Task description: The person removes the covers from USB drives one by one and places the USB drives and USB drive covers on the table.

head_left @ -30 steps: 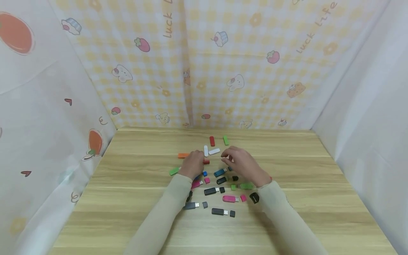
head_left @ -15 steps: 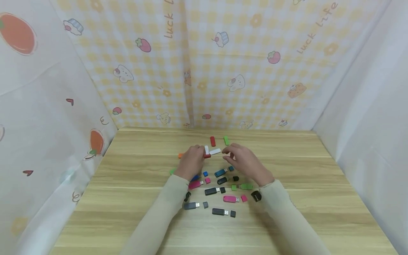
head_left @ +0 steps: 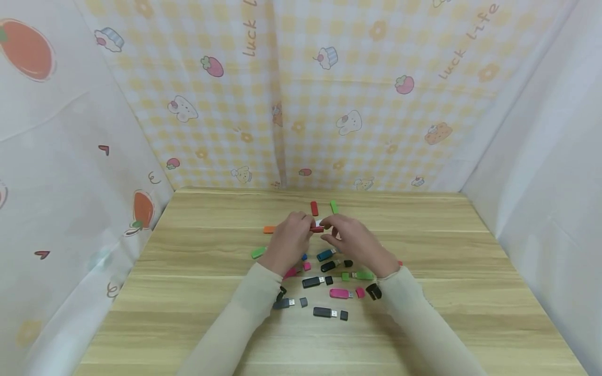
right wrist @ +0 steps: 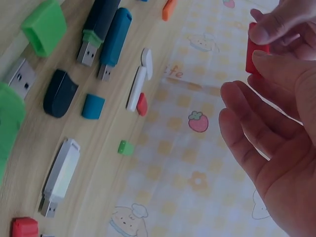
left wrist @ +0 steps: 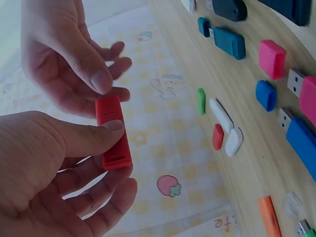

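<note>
A closed red USB stick (head_left: 317, 230) (left wrist: 112, 140) (right wrist: 251, 55) is raised above the table, pinched by the left hand (head_left: 290, 242) (left wrist: 64, 168) (right wrist: 291, 24) between thumb and fingers. At the stick's other end is the right hand (head_left: 359, 244) (left wrist: 69, 54) (right wrist: 276, 113), its thumb and forefinger apart and loosely bent around that end; whether they touch it is unclear. Below the hands lie uncapped sticks, among them a blue-green one (head_left: 324, 255) (left wrist: 229, 42) (right wrist: 116, 37) with its cap (left wrist: 203, 26) (right wrist: 93, 106) beside it, and a black one (head_left: 328, 266).
Toward the back wall lie a red stick (head_left: 314, 208), a green one (head_left: 334, 207) and white ones (left wrist: 221, 114) (right wrist: 136, 89). An orange stick (head_left: 269, 229) is left of the left hand. Pink (head_left: 339, 293), black (head_left: 322, 312) and grey sticks lie nearer the front. Patterned cloth (head_left: 301, 104) hangs behind.
My left hand has lifted the red stick and carried it right to the right hand. The right hand has moved slightly left, to the stick's end.
</note>
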The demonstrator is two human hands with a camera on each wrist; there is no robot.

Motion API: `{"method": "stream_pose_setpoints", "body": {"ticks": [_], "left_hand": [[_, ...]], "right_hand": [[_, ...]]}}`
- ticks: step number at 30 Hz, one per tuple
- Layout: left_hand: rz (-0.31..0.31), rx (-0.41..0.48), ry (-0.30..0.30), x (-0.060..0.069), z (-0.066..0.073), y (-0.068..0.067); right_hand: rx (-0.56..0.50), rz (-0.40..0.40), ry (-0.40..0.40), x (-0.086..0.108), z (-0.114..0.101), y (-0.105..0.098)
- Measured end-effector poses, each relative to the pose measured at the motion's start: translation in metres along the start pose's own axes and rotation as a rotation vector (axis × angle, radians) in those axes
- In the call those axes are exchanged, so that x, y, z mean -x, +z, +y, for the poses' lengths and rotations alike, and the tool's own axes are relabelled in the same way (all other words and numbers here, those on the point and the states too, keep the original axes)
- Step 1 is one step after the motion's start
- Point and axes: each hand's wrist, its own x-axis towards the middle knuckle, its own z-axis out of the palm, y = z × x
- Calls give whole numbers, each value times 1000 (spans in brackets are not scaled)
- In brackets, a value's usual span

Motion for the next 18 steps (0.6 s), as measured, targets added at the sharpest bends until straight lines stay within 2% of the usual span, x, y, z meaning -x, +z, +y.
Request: {"method": "stream_pose_setpoints", "body": {"ticks": [7,14,18], "left_hand": [[24,-43,76,3,6,-1],[24,-30,61,5,7,1],[30,-5,64,5,4,3]], "right_hand": [[4,16,-41,-1,-3,2],[19,33,-84,0,-2,5],[-5,18,-109,2,4,5]]}}
